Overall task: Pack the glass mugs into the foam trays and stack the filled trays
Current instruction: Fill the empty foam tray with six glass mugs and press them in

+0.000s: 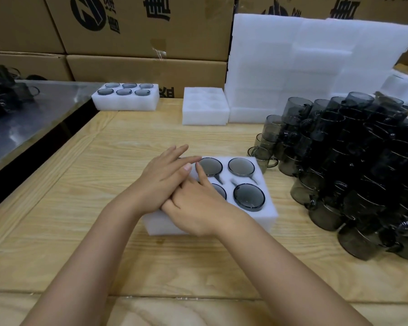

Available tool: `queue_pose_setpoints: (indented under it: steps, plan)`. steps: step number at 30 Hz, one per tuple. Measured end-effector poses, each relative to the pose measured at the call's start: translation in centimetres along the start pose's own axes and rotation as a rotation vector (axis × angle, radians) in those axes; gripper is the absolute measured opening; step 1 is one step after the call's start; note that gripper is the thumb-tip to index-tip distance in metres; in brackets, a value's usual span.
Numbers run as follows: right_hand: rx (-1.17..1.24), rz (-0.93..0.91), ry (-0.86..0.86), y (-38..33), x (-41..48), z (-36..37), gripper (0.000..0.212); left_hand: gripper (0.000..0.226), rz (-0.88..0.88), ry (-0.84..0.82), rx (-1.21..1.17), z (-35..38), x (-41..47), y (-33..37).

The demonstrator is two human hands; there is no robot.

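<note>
Near foam tray [266, 215], middle of the wooden table [80, 184]: four glass mugs [241, 167] show seated in its right-hand pockets, and the left pockets are hidden under the hands. Left hand [165, 177] — fingers straight, flat — lies across the right hand [198, 208], whose forefinger stretches over the foam; neither grips anything. Step, as I judge it: pressing the last mugs home. Next move: lift this tray level, two-handed, onto the filled tray [125, 102] at far left.

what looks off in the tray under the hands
The front right mug in the near foam tray stands proud of the foam, side wall showing, while the back mugs sit flush; it seems not fully seated. The left hand and right hand hide the left slots.
</note>
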State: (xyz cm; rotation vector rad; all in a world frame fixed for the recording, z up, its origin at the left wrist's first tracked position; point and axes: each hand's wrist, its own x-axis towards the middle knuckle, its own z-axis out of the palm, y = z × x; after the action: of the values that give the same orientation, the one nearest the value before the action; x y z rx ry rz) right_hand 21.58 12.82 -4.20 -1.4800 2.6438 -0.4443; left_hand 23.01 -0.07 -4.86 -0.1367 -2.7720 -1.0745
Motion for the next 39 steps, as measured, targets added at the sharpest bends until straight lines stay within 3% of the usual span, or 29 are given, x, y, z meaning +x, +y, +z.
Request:
queue_pose_setpoints:
  steps: [5,8,10,12,14,16,18,21,26,29,32,34,36,39]
  plan:
    - [-0.079,-0.007,-0.065,0.7,0.5,0.7,0.061,0.047,-0.081,-0.037,0.224,0.4,-0.1,-0.5]
    - [0.079,-0.046,-0.053,1.2,0.5,0.4,0.069,0.055,-0.097,-0.032,0.194,0.5,-0.1,-0.2]
    - [0.311,-0.073,0.051,0.9,0.2,0.0,0.063,0.058,-0.119,0.025,0.122,0.6,-0.1,0.1]
    - [0.519,-0.036,0.275,1.0,0.1,-0.7,0.047,0.064,-0.146,0.112,0.126,0.8,-0.2,0.6]
    - [0.369,0.166,0.429,2.1,-0.2,-1.2,0.042,0.072,-0.193,0.128,0.252,1.3,-0.2,1.5]
    - [0.001,0.387,0.276,4.1,-0.9,-1.0,0.054,0.072,-0.265,0.061,0.376,2.3,-0.3,2.2]
    - [-0.127,0.472,0.073,5.2,-1.5,-0.8,0.059,0.064,-0.311,-0.011,0.518,3.1,-0.3,2.4]
    - [-0.158,0.467,-0.012,5.3,-1.2,-0.4,0.054,0.058,-0.294,-0.035,0.616,3.4,-0.2,2.1]
    - [-0.185,0.496,-0.051,5.4,-0.9,-0.1,0.052,0.082,-0.299,-0.044,0.580,3.6,-0.3,1.9]
    - [-0.157,0.488,-0.055,5.5,-0.9,-0.2,0.053,0.079,-0.307,-0.057,0.580,3.4,-0.1,2.1]
    - [-0.013,0.452,0.087,5.5,-1.6,-0.8,0.053,0.063,-0.277,-0.041,0.521,2.9,-0.4,2.7]
    - [0.153,0.458,0.325,5.8,-2.5,-1.3,0.045,0.055,-0.296,0.127,0.244,2.1,-0.9,2.8]
    - [0.106,0.504,0.478,6.8,-3.6,-1.6,0.038,0.052,-0.383,0.331,0.025,0.9,-1.1,2.3]
    - [0.218,0.581,0.420,8.4,-5.0,-1.5,0.040,0.061,-0.491,0.306,0.227,0.0,-0.4,1.2]
